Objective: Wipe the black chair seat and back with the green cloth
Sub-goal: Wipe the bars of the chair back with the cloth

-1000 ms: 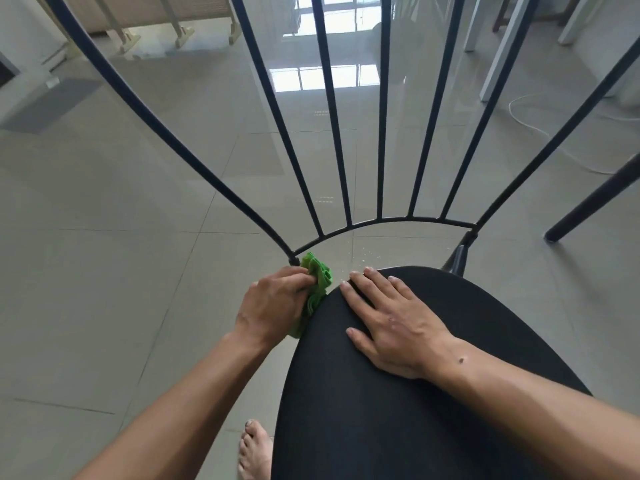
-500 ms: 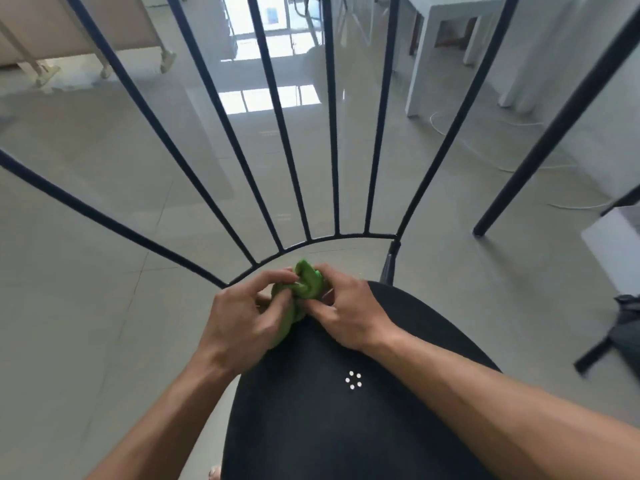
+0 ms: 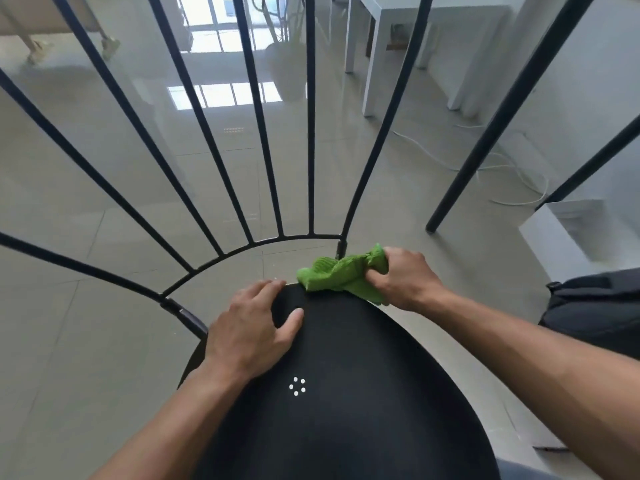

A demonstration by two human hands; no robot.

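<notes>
The black chair seat (image 3: 346, 393) fills the lower middle of the view, with a small ring of white dots near its centre. Its black back of thin metal rods (image 3: 310, 133) fans up from a curved rail behind the seat. My right hand (image 3: 403, 277) grips the crumpled green cloth (image 3: 341, 273) and presses it on the seat's far right edge, beside the rightmost rod's base. My left hand (image 3: 252, 327) rests flat on the seat's far left edge, fingers spread over the rim, holding nothing.
Glossy grey floor tiles surround the chair. Black table legs (image 3: 491, 126) slant at the right, with a white cable (image 3: 512, 168) on the floor behind them. A white table (image 3: 374, 53) stands at the back right, a white box (image 3: 568, 233) and a dark bag (image 3: 595, 306) at the right.
The cloth passed from my left hand to my right hand and moved to the seat's right rear edge. My left hand let go and now lies on the seat's left rear rim.
</notes>
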